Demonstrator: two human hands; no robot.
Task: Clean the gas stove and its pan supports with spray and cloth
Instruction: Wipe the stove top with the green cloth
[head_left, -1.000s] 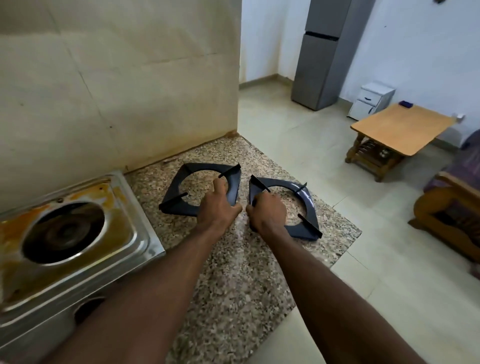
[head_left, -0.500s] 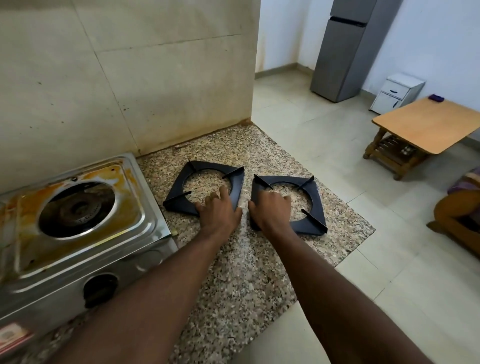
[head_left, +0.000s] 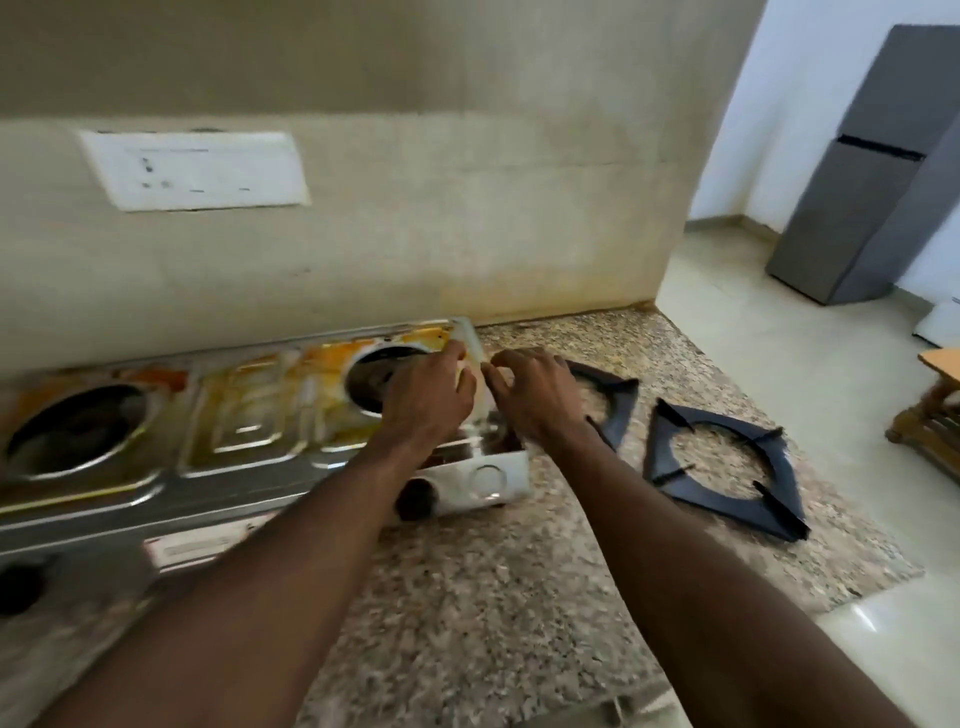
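A steel two-burner gas stove (head_left: 244, 415) with orange grease stains stands on the granite counter against the wall. Both burner wells are bare. Two black pan supports lie on the counter to its right: one (head_left: 615, 400) partly hidden behind my right hand, the other (head_left: 727, 467) further right. My left hand (head_left: 431, 400) hovers over the stove's right burner, fingers loosely apart. My right hand (head_left: 535, 395) is beside the stove's right edge, fingers spread, holding nothing. The picture is motion-blurred. No spray or cloth is in view.
A white switch plate (head_left: 197, 169) is on the tiled wall above the stove. The granite counter (head_left: 519, 597) ends at the right over a tiled floor. A grey fridge (head_left: 862, 208) stands at the far right, and a wooden table corner (head_left: 935, 405) shows at the right edge.
Both hands let go of the two pan supports and moved left toward the stove's right end. The view swung left, bringing the whole stove into sight.
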